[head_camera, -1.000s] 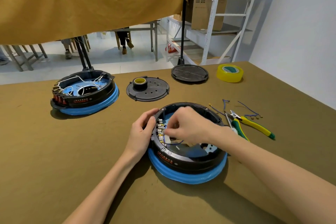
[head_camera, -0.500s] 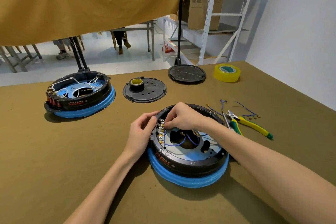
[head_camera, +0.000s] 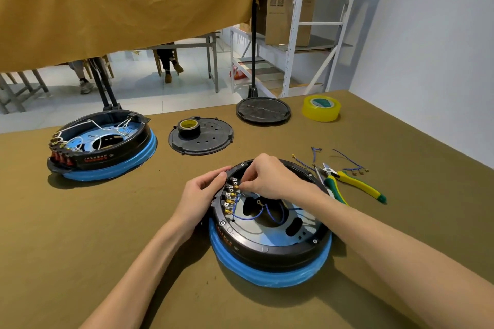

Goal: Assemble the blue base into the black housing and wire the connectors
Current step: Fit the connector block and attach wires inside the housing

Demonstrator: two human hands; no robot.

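A round black housing (head_camera: 270, 250) sits on its blue base (head_camera: 267, 274) in front of me on the table. A row of brass terminals (head_camera: 230, 196) runs along its inner left wall, and blue wires (head_camera: 251, 216) loop across the blue-grey plate inside. My left hand (head_camera: 199, 193) grips the housing's left rim beside the terminals. My right hand (head_camera: 270, 180) reaches in from the right and pinches a blue wire's connector at the upper terminals. A second housing on a blue base (head_camera: 107, 147), with white wires, stands at the far left.
Yellow-green pliers (head_camera: 352, 184) and loose blue wires (head_camera: 347, 161) lie right of the housing. Behind it are a black lid (head_camera: 211, 139) carrying a small tape roll (head_camera: 188, 127), another black disc (head_camera: 263, 111) and a yellow tape roll (head_camera: 321, 107). A white wall bounds the right.
My right hand has lifted off the plate and moved up to the top terminals, uncovering the blue wires. My left hand stays on the rim.
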